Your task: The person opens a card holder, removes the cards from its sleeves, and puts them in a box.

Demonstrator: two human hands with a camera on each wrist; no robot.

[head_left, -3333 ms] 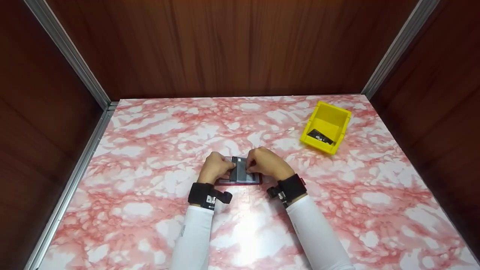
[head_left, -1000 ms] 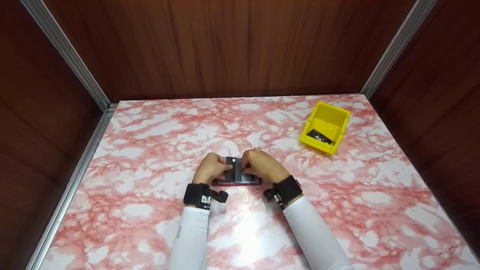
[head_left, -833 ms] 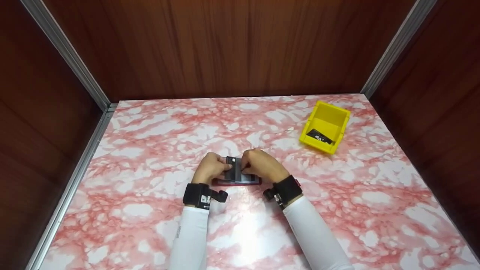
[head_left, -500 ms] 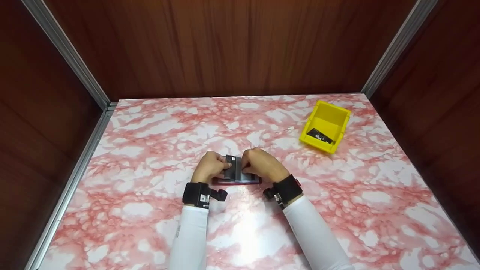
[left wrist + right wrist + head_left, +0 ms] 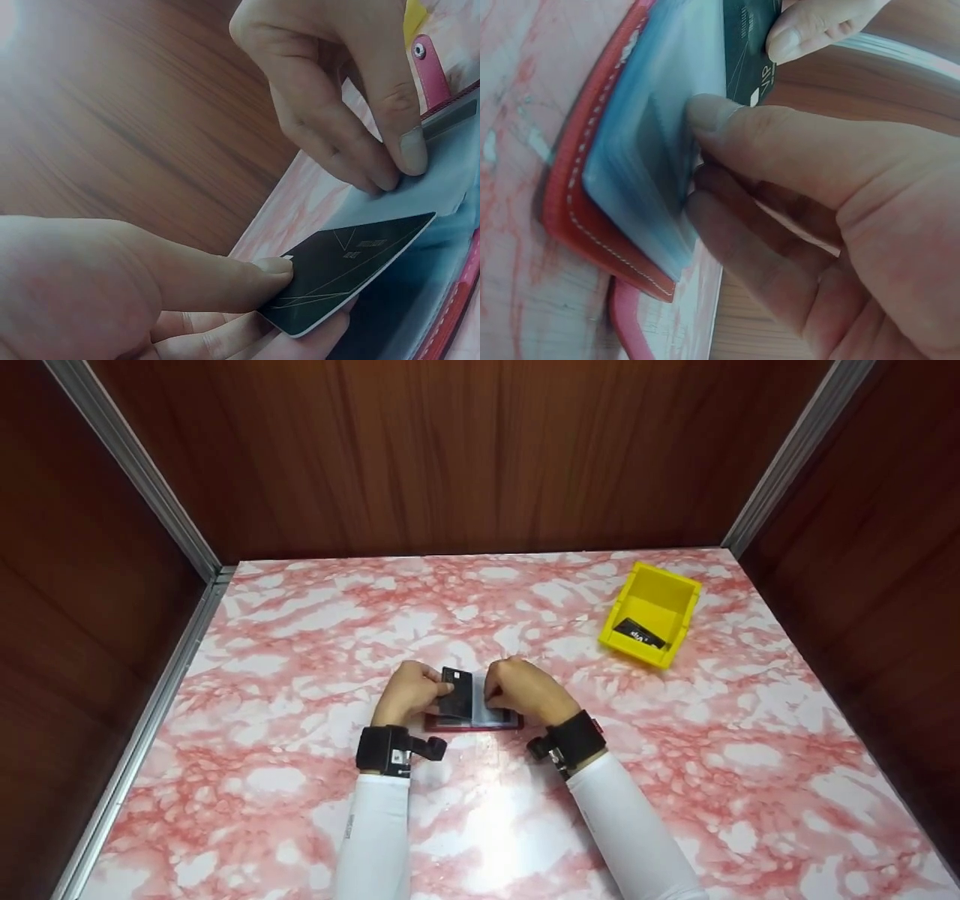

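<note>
Presently, the person's left hand (image 5: 409, 691) holds a flat black plastic card (image 5: 352, 262) by its left side, with the thumb on the upper face and other fingers beneath, so the grip is very narrow. This card is above the left half of a small red leather card holder with white stitching (image 5: 566, 202), which lies on the pink-and-white marbled table (image 5: 300, 780). The right hand (image 5: 529, 688) pinches the thin clear plastic sleeves (image 5: 641, 150) of the holder between thumb and fingers, near their edge. The card's right side comes against these sleeves, but I cannot tell if some part is inside a pocket. In my judgement, the card is light, rather stiff and smooth, maybe a little slippery, so it is good to take it by one long side and leave the opposite side free. The sleeves look soft and easy to bend; they should be taken gently at the free edge, because strong pulling could crease them. The leather cover seems thicker and firmer. Farther away, to the right, a yellow plastic bin (image 5: 664, 594) contains another black card with white lettering (image 5: 637, 632).
</note>
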